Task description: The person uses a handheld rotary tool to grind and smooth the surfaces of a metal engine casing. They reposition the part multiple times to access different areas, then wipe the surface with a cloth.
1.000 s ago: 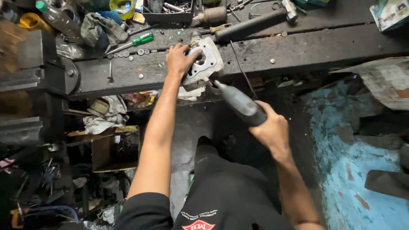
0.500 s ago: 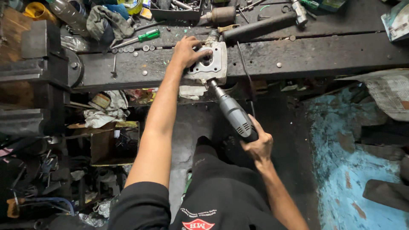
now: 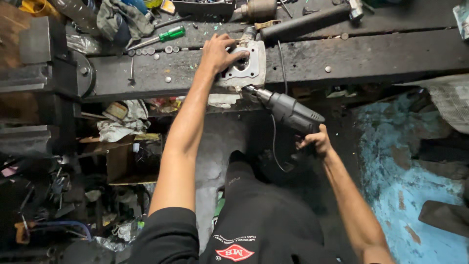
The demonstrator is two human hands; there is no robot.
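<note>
I am pressing my left hand (image 3: 219, 53) closed over the grey engine cylinder block (image 3: 244, 66) at the workbench (image 3: 371, 56) edge. My right hand (image 3: 315, 142) is gripping the electric die grinder (image 3: 288, 110); its long axis is slanting up-left, tip touching the block's near side.

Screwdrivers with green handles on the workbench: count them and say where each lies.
1. The green-handled screwdriver lies on the workbench, left of the left hand, beside a row of washers. Clutter may hide others.

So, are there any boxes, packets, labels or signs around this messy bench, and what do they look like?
Cardboard box: under the bench at left, open, brown and worn.
Printed packet: far right end of the bench top, cut off by the frame edge, pale with blue-green print.
Badge: on the person's black clothing at the bottom, a red diamond with white edging.
No screens or wall signs show.
</note>
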